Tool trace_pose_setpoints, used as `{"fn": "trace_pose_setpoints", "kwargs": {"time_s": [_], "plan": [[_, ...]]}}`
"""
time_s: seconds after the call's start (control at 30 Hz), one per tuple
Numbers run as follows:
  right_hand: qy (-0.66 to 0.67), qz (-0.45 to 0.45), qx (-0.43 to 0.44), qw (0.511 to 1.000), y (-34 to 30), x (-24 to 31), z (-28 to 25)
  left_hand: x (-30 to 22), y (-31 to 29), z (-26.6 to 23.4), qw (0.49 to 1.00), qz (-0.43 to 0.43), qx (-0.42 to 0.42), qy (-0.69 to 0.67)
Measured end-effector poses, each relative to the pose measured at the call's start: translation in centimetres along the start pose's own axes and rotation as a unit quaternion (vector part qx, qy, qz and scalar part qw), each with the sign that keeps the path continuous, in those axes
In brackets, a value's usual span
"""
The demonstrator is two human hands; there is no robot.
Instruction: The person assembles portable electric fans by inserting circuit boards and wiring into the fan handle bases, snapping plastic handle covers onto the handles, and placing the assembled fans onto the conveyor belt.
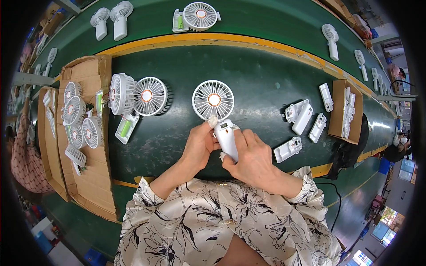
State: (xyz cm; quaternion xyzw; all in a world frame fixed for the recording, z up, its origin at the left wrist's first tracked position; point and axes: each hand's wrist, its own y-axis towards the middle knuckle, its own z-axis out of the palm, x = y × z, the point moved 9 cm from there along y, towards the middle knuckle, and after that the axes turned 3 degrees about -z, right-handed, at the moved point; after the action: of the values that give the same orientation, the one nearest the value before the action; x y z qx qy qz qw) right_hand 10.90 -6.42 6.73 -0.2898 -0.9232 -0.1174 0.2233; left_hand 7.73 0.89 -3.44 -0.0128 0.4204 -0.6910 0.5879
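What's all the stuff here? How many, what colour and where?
Workbench: 1, dark green, middle.
Far surface: 1, green, beyond yellow edging.
Fans on it: at least 8, white, top.
Fan head: 1, white with orange ring, mid-bench.
Handle: 1, white, between the hands.
More fan heads: 2, white, bench left.
Open handle: 1, white with green cylinder, below those.
Cardboard trays: at least 2, brown, left; the larger holds fans.
Casing parts: about 5, white, bench right.
Small box: 1, brown, right, holding white parts.
Another person: at least 1, checked clothing, left edge.
Far background: too blurred to count.
Flowery top: 1, cream and black, bottom.
Left hand: 1, at the handle's left.
Right hand: 1, gripping the handle.
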Motion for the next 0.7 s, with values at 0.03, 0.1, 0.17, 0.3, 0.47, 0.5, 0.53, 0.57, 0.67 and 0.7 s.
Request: {"fn": "trace_pose_setpoints", "kwargs": {"time_s": [0.03,0.1,0.17,0.3,0.47,0.5,0.53,0.57,0.67,0.7], "plan": [[-0.001,-0.002,0.002,1.000,0.0,0.0,0.1,0.0,0.1,0.0,1.000,0.000,0.000,0.000],[-0.001,-0.004,0.003,1.000,0.0,-0.1,0.2,0.4,0.2,-0.6,0.999,-0.017,-0.034,0.028],[-0.005,-0.009,-0.004,1.000,0.0,-0.1,0.2,0.4,0.3,-0.5,0.997,-0.015,-0.042,0.057],[-0.012,-0.015,-0.014,1.000,-0.1,-0.1,0.2,0.6,0.5,-0.9,0.994,-0.013,-0.058,0.092],[0.043,-0.019,-0.094,0.994,-0.3,-0.6,-1.2,0.1,0.3,-0.9,0.996,0.002,-0.055,0.069],[0.043,-0.017,-0.097,0.994,-0.4,-0.9,-1.1,-0.3,0.3,-0.8,0.997,0.018,-0.053,0.054],[0.112,0.057,-0.077,0.989,-0.6,-2.5,-0.4,-0.5,0.6,-0.7,0.997,0.032,-0.028,0.058],[0.179,0.130,-0.056,0.974,-0.9,-3.9,0.5,-0.6,0.7,-0.7,0.997,0.032,-0.026,0.062],[0.355,0.223,0.041,0.907,-0.7,-5.4,3.9,-1.7,0.3,1.0,0.992,0.103,0.065,0.039],[0.433,0.232,0.077,0.867,-0.5,-5.1,5.1,-1.7,0.1,1.4,0.990,0.105,0.076,0.048]]}}
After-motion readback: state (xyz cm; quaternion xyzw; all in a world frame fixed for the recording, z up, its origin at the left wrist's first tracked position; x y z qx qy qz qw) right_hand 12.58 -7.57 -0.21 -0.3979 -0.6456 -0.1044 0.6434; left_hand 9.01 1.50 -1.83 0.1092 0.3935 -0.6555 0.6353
